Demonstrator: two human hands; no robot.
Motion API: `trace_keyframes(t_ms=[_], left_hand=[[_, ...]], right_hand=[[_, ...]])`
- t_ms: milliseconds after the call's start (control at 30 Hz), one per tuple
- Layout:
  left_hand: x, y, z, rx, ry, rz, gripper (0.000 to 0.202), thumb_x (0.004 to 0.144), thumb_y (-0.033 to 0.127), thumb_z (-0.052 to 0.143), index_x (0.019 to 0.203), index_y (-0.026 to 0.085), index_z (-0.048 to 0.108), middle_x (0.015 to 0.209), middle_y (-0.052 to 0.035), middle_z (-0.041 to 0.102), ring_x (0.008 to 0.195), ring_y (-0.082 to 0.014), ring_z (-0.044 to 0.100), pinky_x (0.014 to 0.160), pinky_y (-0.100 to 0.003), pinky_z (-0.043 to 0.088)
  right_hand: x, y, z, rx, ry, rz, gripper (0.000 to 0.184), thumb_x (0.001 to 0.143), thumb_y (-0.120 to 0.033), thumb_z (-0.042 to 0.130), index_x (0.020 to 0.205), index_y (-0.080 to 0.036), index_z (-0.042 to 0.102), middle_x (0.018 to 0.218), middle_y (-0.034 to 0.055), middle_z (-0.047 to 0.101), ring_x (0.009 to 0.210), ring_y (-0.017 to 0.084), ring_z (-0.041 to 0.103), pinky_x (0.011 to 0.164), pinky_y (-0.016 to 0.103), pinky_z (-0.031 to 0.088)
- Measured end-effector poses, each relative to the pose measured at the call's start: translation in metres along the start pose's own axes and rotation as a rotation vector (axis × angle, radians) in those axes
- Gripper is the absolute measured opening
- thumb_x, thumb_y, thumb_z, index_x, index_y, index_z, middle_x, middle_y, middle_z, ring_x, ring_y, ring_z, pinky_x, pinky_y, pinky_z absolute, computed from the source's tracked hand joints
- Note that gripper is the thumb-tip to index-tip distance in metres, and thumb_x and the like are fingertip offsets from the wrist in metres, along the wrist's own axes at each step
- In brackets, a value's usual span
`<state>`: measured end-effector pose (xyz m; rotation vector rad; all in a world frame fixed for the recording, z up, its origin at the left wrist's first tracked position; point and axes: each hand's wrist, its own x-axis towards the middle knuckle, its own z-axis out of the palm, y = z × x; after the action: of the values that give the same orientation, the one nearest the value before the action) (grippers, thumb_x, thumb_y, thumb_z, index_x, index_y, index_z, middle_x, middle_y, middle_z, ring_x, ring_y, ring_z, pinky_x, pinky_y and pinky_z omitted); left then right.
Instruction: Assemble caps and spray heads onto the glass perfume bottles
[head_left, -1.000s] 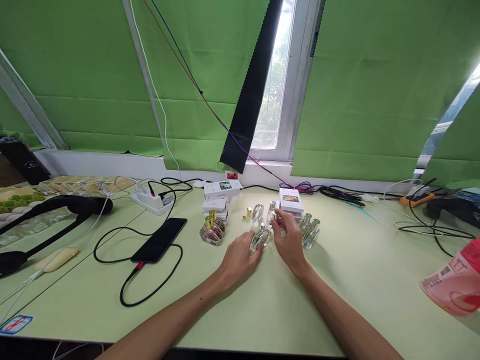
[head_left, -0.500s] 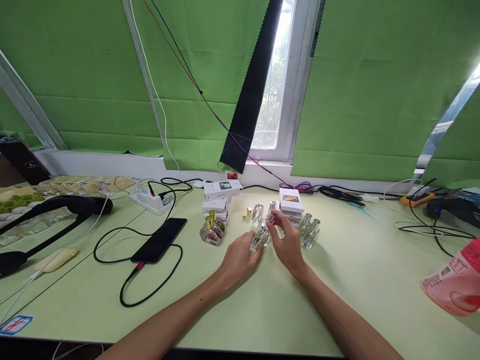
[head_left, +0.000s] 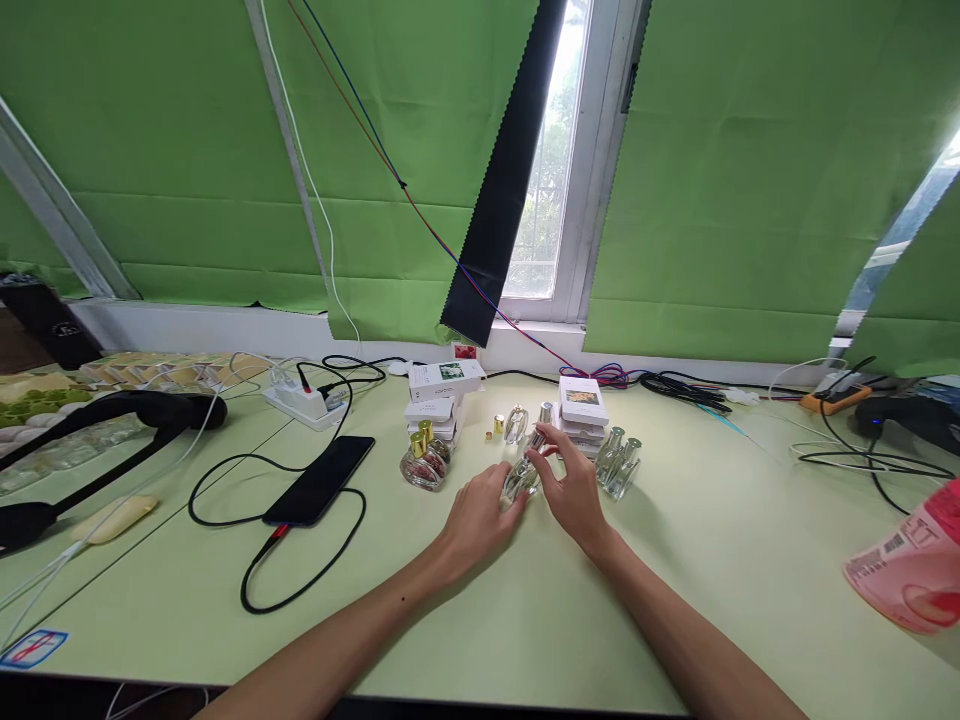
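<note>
A clear glass perfume bottle (head_left: 519, 482) stands on the table between my hands. My left hand (head_left: 480, 510) has its fingers and thumb closed around the bottle's lower part. In the fingertips of my right hand (head_left: 574, 485) is a silver cap (head_left: 535, 440), tilted, at the top of the bottle; whether it sits fully on the neck cannot be made out. Just behind it shows another silver piece (head_left: 546, 412). A clear oval bottle without a cap (head_left: 515, 424) lies further back, beside a small gold cap (head_left: 499, 423) and a smaller gold piece (head_left: 488, 435).
Gold-capped bottles (head_left: 424, 462) stand left by stacked white boxes (head_left: 442, 380). More white boxes (head_left: 583, 402) and silver-capped bottles (head_left: 619, 465) are right. A phone (head_left: 321, 482) with a black cable, a power strip (head_left: 304, 403) and a pink package (head_left: 911, 565) lie further out.
My right hand has brought the silver cap down and slightly left, from above and behind the bottle onto its top. My left hand keeps its hold on the bottle.
</note>
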<state>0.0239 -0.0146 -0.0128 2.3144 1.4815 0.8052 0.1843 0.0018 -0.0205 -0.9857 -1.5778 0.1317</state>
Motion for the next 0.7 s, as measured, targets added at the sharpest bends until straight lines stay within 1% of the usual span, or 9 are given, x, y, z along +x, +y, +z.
trace_keyframes(t_ms=[200, 333, 500, 700], left_hand=[[-0.0006, 0.0011, -0.0013, -0.014, -0.008, -0.009, 0.019, 0.094, 0.037, 0.051, 0.096, 0.02, 0.058, 0.086, -0.0056, 0.068, 0.076, -0.0234, 0.064, 0.061, -0.03, 0.038], [-0.0007, 0.0015, -0.0012, -0.005, -0.005, -0.005, 0.018, 0.093, 0.036, 0.052, 0.095, 0.019, 0.058, 0.087, -0.0059, 0.068, 0.077, -0.0235, 0.064, 0.063, -0.031, 0.039], [-0.0005, 0.0016, -0.0009, -0.011, -0.011, -0.007, 0.016, 0.094, 0.035, 0.053, 0.093, 0.02, 0.057, 0.088, -0.0063, 0.068, 0.075, -0.0231, 0.063, 0.061, -0.03, 0.037], [-0.0009, 0.001, -0.0012, 0.0, -0.007, 0.003, 0.017, 0.094, 0.036, 0.052, 0.092, 0.019, 0.056, 0.091, -0.007, 0.068, 0.076, -0.0229, 0.063, 0.063, -0.03, 0.037]], right_hand=[[-0.0007, 0.001, 0.0008, -0.007, -0.026, -0.018, 0.027, 0.098, -0.032, 0.056, 0.123, -0.023, 0.061, 0.103, 0.0063, 0.072, 0.081, 0.019, 0.066, 0.077, 0.035, 0.056], [-0.0014, 0.0038, 0.0023, -0.013, -0.028, -0.05, 0.028, 0.098, -0.031, 0.056, 0.124, -0.023, 0.06, 0.103, 0.0066, 0.072, 0.086, 0.021, 0.068, 0.078, 0.035, 0.056], [-0.0023, 0.0054, 0.0032, -0.001, -0.042, -0.06, 0.029, 0.098, -0.029, 0.056, 0.127, -0.023, 0.058, 0.108, 0.0073, 0.071, 0.09, 0.021, 0.068, 0.079, 0.035, 0.056], [-0.0028, 0.0049, 0.0028, 0.015, -0.064, -0.066, 0.03, 0.097, -0.027, 0.057, 0.128, -0.024, 0.057, 0.105, 0.0066, 0.07, 0.09, 0.021, 0.066, 0.079, 0.035, 0.056]])
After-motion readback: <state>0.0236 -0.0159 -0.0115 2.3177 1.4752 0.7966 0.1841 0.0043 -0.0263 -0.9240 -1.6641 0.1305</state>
